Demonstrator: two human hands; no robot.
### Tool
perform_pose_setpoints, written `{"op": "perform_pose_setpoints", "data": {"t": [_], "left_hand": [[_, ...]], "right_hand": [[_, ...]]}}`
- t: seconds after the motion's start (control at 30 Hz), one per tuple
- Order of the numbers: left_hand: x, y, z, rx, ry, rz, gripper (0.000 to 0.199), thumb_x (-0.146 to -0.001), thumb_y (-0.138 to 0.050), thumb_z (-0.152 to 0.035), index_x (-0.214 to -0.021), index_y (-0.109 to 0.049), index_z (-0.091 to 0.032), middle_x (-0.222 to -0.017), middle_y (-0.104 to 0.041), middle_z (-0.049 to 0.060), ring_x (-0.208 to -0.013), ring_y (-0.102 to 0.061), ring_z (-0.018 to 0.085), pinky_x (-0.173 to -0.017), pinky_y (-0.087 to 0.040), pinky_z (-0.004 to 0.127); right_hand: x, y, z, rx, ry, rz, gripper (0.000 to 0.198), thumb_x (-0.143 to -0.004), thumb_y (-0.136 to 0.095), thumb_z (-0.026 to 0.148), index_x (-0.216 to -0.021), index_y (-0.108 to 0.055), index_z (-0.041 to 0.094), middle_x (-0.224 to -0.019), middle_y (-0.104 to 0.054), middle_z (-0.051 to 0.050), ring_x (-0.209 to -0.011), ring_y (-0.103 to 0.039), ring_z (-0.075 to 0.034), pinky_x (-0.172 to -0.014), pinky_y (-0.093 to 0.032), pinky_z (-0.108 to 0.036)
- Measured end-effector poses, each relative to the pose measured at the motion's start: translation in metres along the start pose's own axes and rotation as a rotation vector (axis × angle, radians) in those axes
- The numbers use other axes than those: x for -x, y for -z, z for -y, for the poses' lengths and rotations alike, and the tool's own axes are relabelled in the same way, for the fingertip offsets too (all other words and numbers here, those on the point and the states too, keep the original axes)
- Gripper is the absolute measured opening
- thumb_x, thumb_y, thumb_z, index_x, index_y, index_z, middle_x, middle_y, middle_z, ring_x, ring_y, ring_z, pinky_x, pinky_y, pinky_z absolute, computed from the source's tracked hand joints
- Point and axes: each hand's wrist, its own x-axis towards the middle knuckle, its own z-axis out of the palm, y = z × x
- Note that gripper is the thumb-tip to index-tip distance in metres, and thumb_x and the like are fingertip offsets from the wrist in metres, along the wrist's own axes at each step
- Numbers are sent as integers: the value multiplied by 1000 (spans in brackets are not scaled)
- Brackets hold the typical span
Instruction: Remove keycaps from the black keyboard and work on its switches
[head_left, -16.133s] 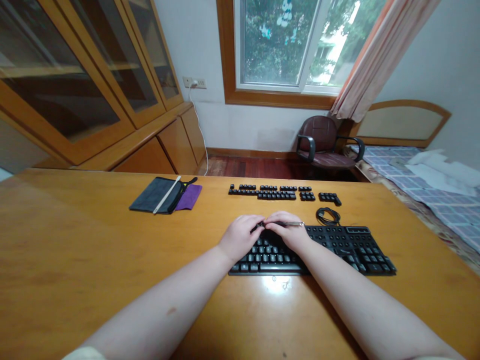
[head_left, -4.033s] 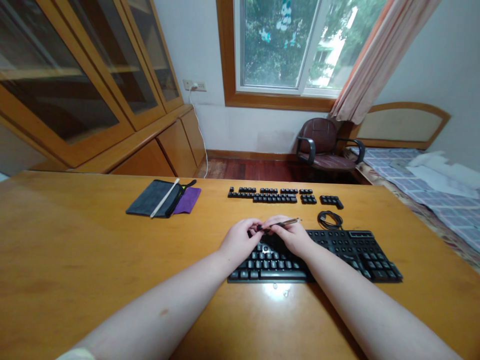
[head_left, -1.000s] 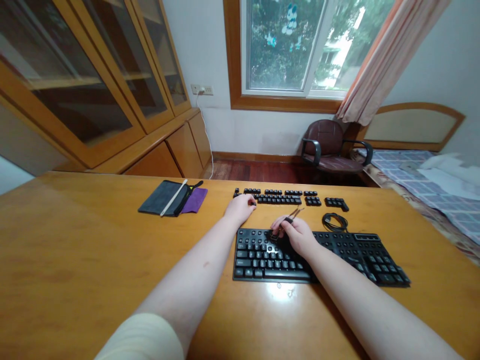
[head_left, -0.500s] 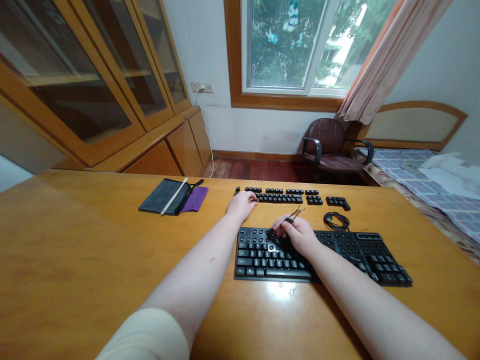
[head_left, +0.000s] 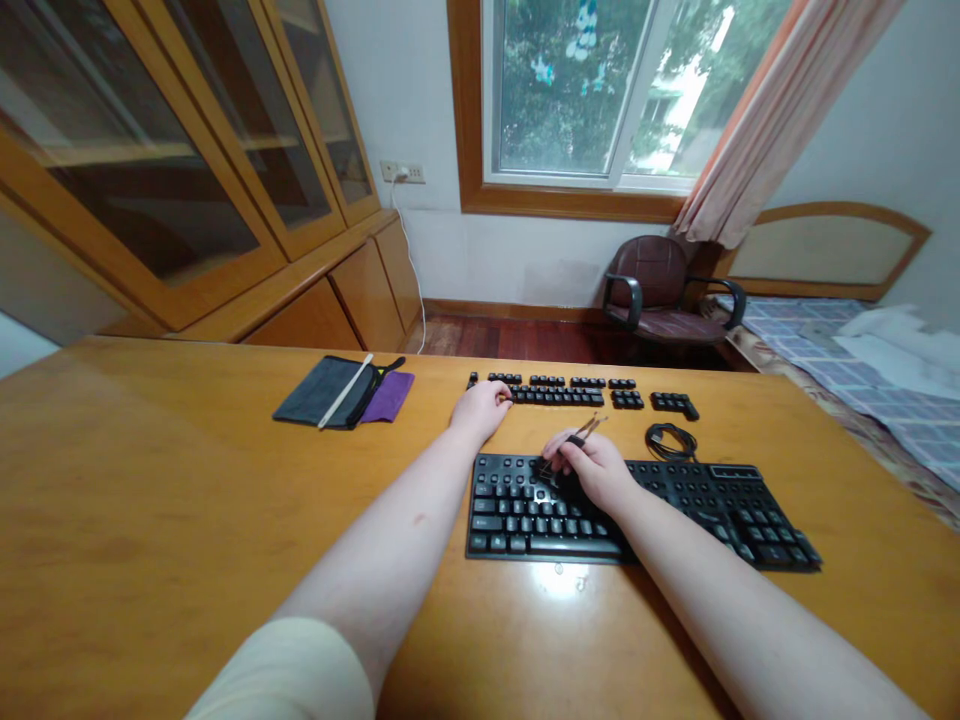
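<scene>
The left hand (head_left: 480, 412) reaches past the upper left corner of the keyboard (head_left: 551, 525), its thumb and fingertips drawn close together at the left end of the nearer row of loose keycaps (head_left: 559, 397). Whether a cap is pinched between them is too small to tell. The right hand (head_left: 596, 470) is closed on a slim dark tool (head_left: 577, 440), tilted, with two thin prongs sticking up past the fingers; it sits over the keyboard's upper middle, covering some keys. The lower left rows of the keyboard carry caps, while its upper rows show small bare stems.

The loose keycaps lie in short groups along the far edge of the bench (head_left: 225, 500), just inside it. A strip of bare wood runs between them and the keyboard, with the coiled cable (head_left: 670, 442) at its right end. To the left, a wide stretch of wood separates the keyboard from the grey pouch (head_left: 315, 392), with a pale stick (head_left: 345, 392) across it and a purple cloth (head_left: 388, 397) beside it. The bench's right edge slants down well apart from the keyboard, the bed (head_left: 817, 345) beyond it.
</scene>
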Motion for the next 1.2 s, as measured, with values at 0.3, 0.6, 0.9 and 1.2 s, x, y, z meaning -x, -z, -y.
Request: {"op": "perform_pose_setpoints", "data": {"t": [0.3, 0.6, 0.9, 1.2], "left_hand": [[-2, -2, -1, 4, 5, -15, 11, -76, -61, -27, -84, -66, -22, -79, -62, 2, -72, -56, 16, -63, -41, 25], [-3, -3, -1, 17, 11, -14, 10, -75, -61, -28, -82, -66, -23, -79, -62, 2, -71, -56, 16, -62, -40, 25], [-3, -4, 0, 25, 15, -20, 13, -74, -62, -27, -85, -66, -23, -77, -62, 1, -71, -56, 16, -62, -40, 25], [-3, -3, -1, 59, 27, -32, 12, -73, -62, -25, -84, -66, -23, -75, -61, 1, -70, -55, 16, -60, -39, 25]], "right_hand": [[0, -1, 4, 19, 12, 11, 40, -90, -41, 44, -79, -67, 16, -67, -58, -4, -60, -55, -13, -53, -44, -25], [0, 0, 7, 127, 68, -5, 40, -90, -41, 42, -77, -68, 15, -67, -55, -3, -57, -50, -12, -59, -43, -26], [0, 0, 7, 129, 62, -10, 39, -90, -43, 41, -75, -68, 16, -66, -55, -3, -56, -50, -12, -58, -43, -26], [0, 0, 5, 157, 44, -4, 40, -90, -41, 41, -76, -68, 16, -63, -54, -2, -59, -52, -13, -60, -43, -26]]}}
